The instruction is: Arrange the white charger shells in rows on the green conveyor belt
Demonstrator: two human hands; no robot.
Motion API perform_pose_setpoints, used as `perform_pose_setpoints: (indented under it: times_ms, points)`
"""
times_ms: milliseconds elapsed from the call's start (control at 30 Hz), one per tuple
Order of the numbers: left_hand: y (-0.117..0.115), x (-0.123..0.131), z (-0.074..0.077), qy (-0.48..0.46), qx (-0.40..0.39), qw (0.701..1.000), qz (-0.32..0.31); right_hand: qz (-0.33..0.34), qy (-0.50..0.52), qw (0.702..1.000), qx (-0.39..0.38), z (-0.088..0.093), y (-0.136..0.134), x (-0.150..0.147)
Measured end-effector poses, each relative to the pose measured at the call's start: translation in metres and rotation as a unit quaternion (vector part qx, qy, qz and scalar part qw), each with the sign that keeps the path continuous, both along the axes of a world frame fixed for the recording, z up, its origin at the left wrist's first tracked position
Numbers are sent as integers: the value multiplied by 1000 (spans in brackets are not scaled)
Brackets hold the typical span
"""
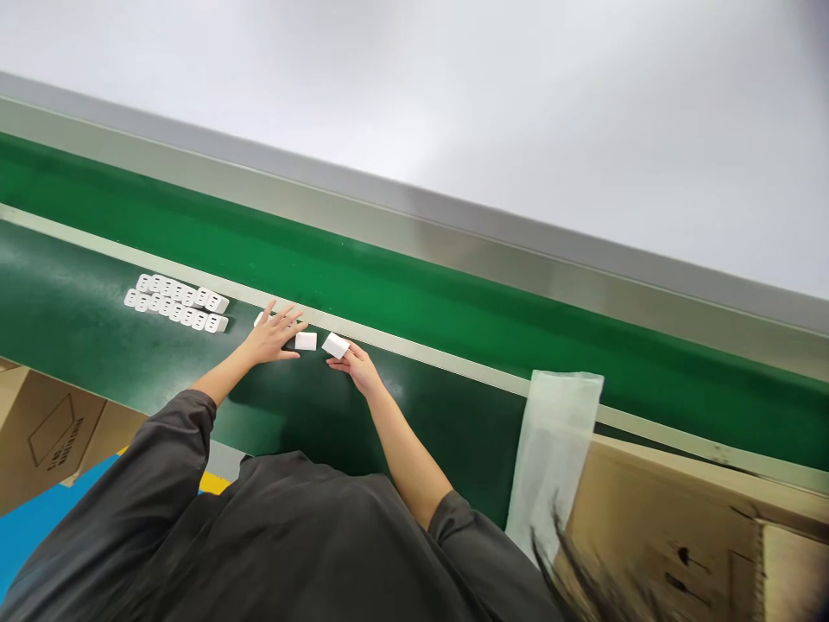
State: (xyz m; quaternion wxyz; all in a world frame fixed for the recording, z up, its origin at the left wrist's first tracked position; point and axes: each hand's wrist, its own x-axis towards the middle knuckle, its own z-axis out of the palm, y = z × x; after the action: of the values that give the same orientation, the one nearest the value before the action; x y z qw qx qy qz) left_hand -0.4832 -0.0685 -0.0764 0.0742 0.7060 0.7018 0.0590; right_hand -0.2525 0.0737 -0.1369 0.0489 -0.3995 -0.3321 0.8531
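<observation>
My left hand (275, 335) lies flat on the green table (97, 345) with its fingers spread, and its fingertips touch a small white block (306, 341). Another white piece (260, 319) peeks out from under its far side. My right hand (358, 366) pinches a second white block (335, 345) at its fingertips, just right of the first. To the left, two neat rows of white plug-like parts (176, 303) lie side by side on the table.
A metal rail (453, 363) divides the table from a green conveyor belt (389, 276) beyond. A clear plastic bag (553, 449) hangs over an open cardboard box (680, 527) at the right. Another cardboard box (45, 432) stands on the floor at the left.
</observation>
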Motion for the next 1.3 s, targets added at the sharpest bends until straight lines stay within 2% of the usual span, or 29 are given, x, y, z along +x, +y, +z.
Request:
perform_pose_setpoints:
  times_ms: [167,400,633,733,867,1033,1133,1233,1300]
  points:
    - [10,21,-5,-2,-10,1000,-27,-8,33,999,-7,5,2,21]
    - [26,32,8,7,-34,999,-16,5,96,995,8,12,-9,22]
    - [34,21,13,1,-54,999,3,50,74,985,150,13,-9,-6]
    - [25,14,15,-4,-43,999,27,70,59,967,237,14,-2,-20]
    - [4,1,11,0,-27,995,92,77,25,936,342,15,1,-34]
    - [-5,-8,-3,-2,-34,991,129,100,2,915,392,12,-10,-56]
    - [-1,-10,-4,1,-36,989,146,110,1,911,398,14,-14,-64]
    - [1,-13,7,6,-30,987,160,109,4,911,399,23,-12,-49]
    - [-1,-10,17,3,-13,986,167,95,-3,912,398,33,-9,-20]
